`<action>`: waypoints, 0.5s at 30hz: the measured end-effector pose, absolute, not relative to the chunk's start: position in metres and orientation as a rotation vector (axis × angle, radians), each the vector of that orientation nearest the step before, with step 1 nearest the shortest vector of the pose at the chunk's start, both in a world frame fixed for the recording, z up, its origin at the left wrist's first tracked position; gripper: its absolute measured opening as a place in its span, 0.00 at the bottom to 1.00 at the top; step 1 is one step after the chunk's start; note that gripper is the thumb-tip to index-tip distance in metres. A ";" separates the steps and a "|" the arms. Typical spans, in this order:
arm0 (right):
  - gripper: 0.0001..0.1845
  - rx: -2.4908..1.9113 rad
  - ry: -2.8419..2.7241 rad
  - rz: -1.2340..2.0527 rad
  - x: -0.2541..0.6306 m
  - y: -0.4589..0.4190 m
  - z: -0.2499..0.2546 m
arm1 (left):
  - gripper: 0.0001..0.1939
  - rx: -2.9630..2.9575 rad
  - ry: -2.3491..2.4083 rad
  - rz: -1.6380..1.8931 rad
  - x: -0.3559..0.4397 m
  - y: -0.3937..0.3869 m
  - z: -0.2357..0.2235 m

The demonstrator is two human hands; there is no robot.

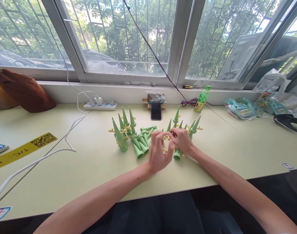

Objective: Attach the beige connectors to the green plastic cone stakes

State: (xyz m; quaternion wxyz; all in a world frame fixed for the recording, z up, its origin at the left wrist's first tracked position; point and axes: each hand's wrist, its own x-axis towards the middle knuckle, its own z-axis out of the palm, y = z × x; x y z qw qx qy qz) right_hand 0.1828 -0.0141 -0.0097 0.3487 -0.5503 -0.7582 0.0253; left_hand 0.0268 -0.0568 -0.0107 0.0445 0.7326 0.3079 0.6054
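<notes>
My left hand [160,152] hovers above the middle of the table with its fingers curved and its thumb apart from them. Its fingertips come close to those of my right hand [183,139], which is bent in a pinch. Whatever lies between the right fingertips is too small or hidden to make out. Left of my hands stand several green cone-shaped watering spikes [118,135] with small yellow valves [124,130] at their sides. Loose green spikes [139,146] without visible valves lie beside my left hand. More upright spikes [194,127] with yellow valves stand behind my right hand, partly covered.
At the back are a power strip [103,106], a small cardboard box [145,103], a blurred dark device [156,111] and a green-capped bottle [202,99]. A white cable [71,130] crosses the left side. Plastic-wrapped items [243,109] lie right; a brown bag [26,92] lies left.
</notes>
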 end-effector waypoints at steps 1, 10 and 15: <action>0.11 -1.421 -1.971 0.055 0.183 -0.014 -0.010 | 0.17 2.168 1.003 1.838 0.027 -0.056 -0.010; 0.10 -1.468 -2.091 0.015 0.182 -0.015 -0.014 | 0.21 1.896 1.213 1.524 0.028 -0.047 -0.018; 0.12 -1.477 -2.174 0.017 0.181 -0.017 -0.014 | 0.12 1.949 1.246 1.413 0.026 -0.043 -0.020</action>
